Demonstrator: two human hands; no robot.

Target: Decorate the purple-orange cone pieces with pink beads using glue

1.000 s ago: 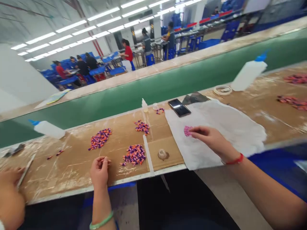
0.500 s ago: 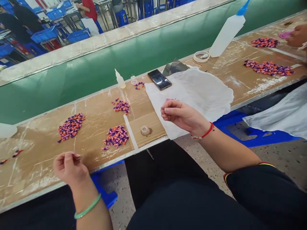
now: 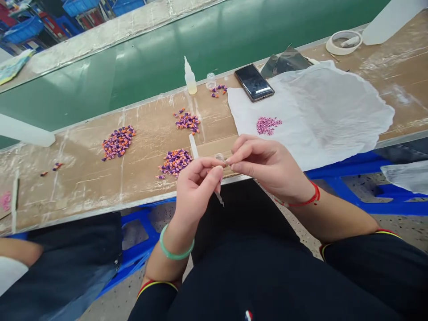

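My left hand point(image 3: 195, 189) is closed in a pinch over the table's front edge, a pale jade-green bangle on its wrist. Meeting it fingertip to fingertip is my right hand point(image 3: 270, 167), also pinched and wearing a red cord bracelet. Whatever lies between the fingertips is too small and covered to make out. Close by my left hand is a pile of small purple, orange and pink pieces point(image 3: 175, 162). Just behind the fingertips a small clear container point(image 3: 220, 157) is partly hidden. Tiny pink pieces point(image 3: 267, 125) lie beyond my right hand on a white cloth point(image 3: 310, 111).
More coloured piles point(image 3: 118, 142) lie on the brown table. A small squeeze bottle point(image 3: 190, 80), a phone point(image 3: 254, 82) and a tape roll point(image 3: 344, 43) sit along the back, before a green belt point(image 3: 143, 73). Another person's arm point(image 3: 20, 250) shows at lower left.
My hands were apart and have come together in front of me, the left moving right. The view has swung left and down, and the pink pieces on the cloth now show more fully.
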